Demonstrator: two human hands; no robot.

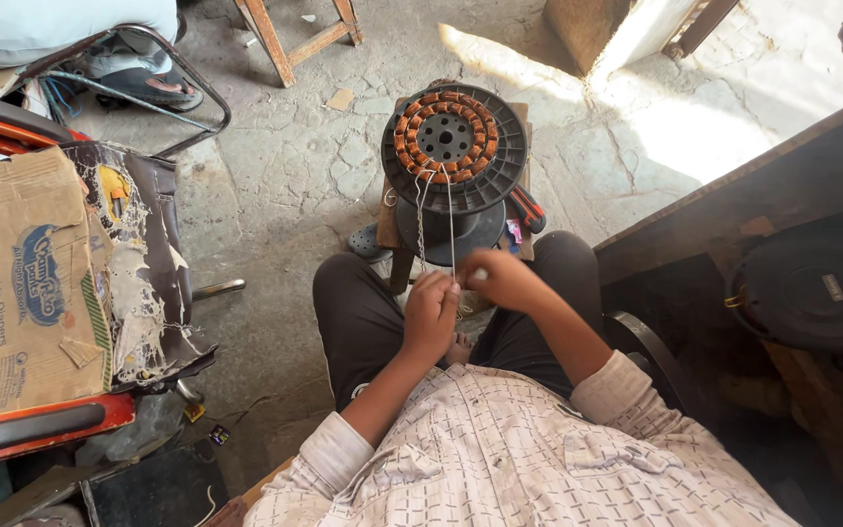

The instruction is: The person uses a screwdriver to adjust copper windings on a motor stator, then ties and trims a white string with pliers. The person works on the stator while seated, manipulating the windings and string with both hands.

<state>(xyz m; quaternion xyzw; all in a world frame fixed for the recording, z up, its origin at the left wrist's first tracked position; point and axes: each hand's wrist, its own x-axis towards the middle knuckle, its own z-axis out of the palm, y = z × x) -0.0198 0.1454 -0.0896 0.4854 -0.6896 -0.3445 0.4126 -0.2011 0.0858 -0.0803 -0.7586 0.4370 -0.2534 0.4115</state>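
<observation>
Both hands are working close together just above the person's knees. The left hand (430, 314) is curling into a loose fist, its fingertips pinching thin wire leads (449, 226) at their near ends. The right hand (502, 278) is sitting just beside it, fingers folded inward near the same ends; whether it is gripping a strand or only touching one cannot be told from here.

The wire leads are running straight away from the hands, their long axis lying fore and aft, and about three strands can be counted, one of them looking twisted like a fine chain. Their far ends are meeting the near rim of one round stator (444, 137), which is lying flat ahead of the hands with its face turned upward and a ring of copper coils circling a holed hub. The stator is resting on one black plastic spool (457, 148), which is itself standing on a small wooden stool (388, 226).

To the left of the left hand, bare concrete floor (275, 195) is giving open room as far as one torn cardboard box (14, 283), well apart. To the right of the right hand, the edge of a dark wooden bench (734, 210) is closing in near the forearm.
</observation>
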